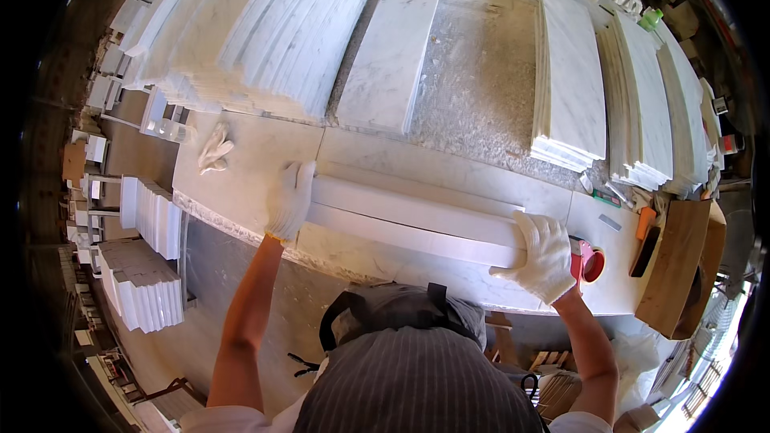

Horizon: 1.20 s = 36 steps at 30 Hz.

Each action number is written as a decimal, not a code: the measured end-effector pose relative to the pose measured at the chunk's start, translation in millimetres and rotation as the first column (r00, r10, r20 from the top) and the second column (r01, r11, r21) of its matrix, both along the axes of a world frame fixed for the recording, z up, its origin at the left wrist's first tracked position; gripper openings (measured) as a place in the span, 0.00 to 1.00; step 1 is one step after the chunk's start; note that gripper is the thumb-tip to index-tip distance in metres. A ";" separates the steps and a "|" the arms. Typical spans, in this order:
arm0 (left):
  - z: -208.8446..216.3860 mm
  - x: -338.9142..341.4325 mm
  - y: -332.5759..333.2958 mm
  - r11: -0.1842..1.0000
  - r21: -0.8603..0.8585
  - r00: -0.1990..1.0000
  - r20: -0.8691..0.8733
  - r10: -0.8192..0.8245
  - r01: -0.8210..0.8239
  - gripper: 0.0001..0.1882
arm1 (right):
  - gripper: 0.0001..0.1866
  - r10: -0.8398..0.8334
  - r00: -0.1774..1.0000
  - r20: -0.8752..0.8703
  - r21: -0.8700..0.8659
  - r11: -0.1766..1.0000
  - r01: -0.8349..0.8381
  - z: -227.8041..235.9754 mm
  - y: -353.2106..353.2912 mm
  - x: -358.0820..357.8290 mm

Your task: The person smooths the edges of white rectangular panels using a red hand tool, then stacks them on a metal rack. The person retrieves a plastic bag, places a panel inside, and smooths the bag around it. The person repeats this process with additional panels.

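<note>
- No text, label, brand, number or sign can be read.
- Red tape dispenser (588, 262): any lettering on it is too small to make out.
- Red-and-white item (729, 144) near the right rim: its markings, if they are print, are too small and blurred to tell.
- Cardboard box (675, 261): any print on the sides in sight cannot be made out.

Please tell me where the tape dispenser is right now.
In the head view, the tape dispenser is on the right side of the table, between the right hand and the cardboard box.
</note>
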<state>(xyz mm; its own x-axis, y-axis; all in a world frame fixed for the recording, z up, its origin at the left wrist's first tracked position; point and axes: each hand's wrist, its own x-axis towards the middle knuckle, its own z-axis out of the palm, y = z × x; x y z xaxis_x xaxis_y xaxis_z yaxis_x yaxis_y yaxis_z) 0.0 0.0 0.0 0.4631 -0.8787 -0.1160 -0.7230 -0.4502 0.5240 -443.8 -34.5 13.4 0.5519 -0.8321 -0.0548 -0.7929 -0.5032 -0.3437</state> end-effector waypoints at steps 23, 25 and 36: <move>28.5 -71.0 -14.4 0.625 0.059 0.534 0.462 -0.708 0.778 0.40 | 0.53 -0.006 0.999 0.043 -0.085 0.996 0.010 -16.0 2.3 4.9; 29.5 -71.8 -12.7 0.546 0.116 0.436 0.476 -0.764 0.829 0.43 | 0.53 -0.001 0.999 0.036 -0.086 0.996 0.004 -16.0 2.4 3.1; 19.9 -77.2 -11.1 0.529 0.169 0.401 0.476 -0.783 0.832 0.47 | 0.53 0.023 0.995 0.098 -0.112 0.994 -0.012 -15.9 -0.1 -1.4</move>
